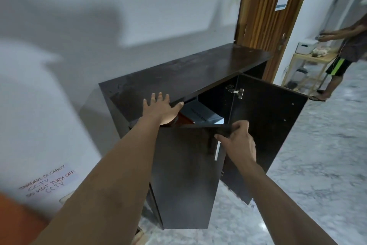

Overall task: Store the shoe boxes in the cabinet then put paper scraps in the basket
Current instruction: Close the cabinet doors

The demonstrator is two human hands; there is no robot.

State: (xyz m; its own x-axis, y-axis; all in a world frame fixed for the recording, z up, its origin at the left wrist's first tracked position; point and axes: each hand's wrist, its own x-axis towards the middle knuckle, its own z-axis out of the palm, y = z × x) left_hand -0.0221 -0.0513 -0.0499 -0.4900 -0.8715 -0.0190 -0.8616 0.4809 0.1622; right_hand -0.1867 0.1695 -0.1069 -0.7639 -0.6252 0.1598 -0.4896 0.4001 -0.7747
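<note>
Inside cabinet (178, 78), I see grey shoe box (200, 114) half hidden. Left hand (161, 108) flat, spread on top; right hand (238, 141) pinching left door (186, 175) edge.

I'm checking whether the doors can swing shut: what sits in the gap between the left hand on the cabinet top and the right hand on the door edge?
In the head view, between the left hand and the right hand lies the open cabinet mouth, showing a grey shoe box and an orange one inside.
</note>
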